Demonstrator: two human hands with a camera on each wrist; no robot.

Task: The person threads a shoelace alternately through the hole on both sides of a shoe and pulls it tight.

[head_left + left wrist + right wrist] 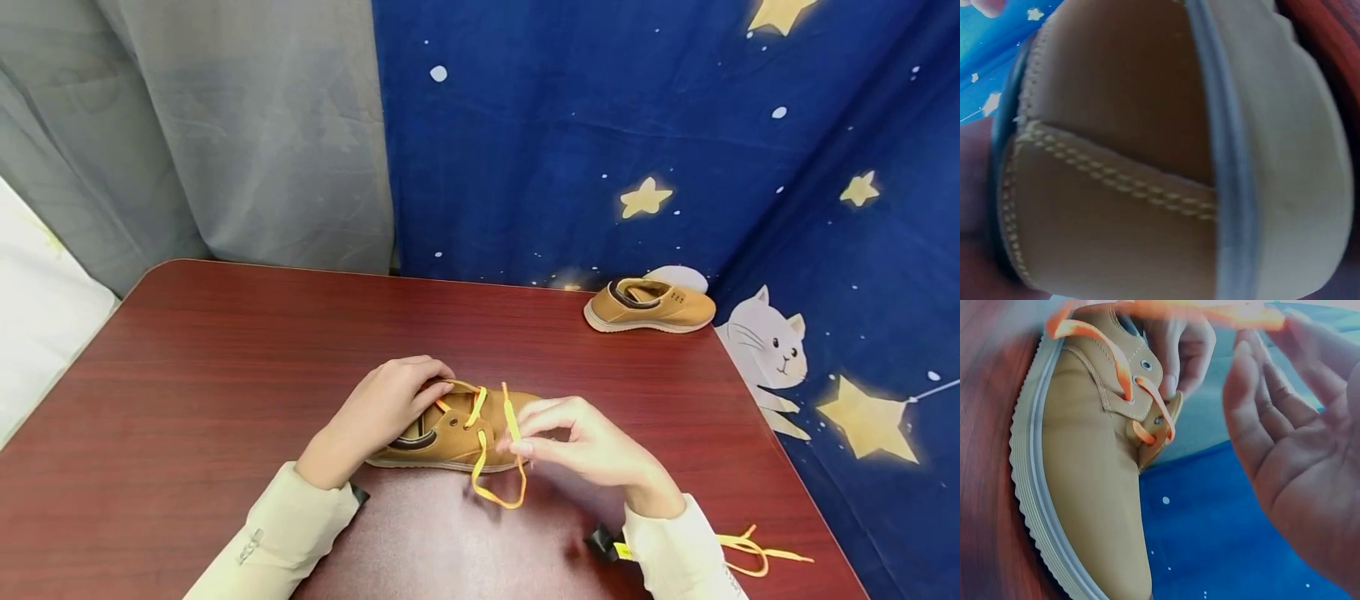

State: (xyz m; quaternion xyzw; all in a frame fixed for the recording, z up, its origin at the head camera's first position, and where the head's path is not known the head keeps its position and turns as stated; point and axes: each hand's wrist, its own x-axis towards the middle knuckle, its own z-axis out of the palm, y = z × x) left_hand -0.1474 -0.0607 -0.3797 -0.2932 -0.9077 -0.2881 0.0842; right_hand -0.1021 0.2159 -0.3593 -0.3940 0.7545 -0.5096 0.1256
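Note:
A tan low shoe sits on the table, toe to the right. My left hand grips its far side near the opening, and in the right wrist view the left fingers hold the far eyelet flap. A yellow shoelace runs through the front eyelets; one loose part loops down over the near side and up to my right hand. Thumb and forefinger there pinch the lace near its end, above the toe. The left wrist view is filled by the stitched heel and pale sole.
A second tan shoe, with no lace in its eyelets, stands at the back right corner of the dark red table. Another yellow lace lies by my right sleeve. Grey and blue starry curtains hang behind.

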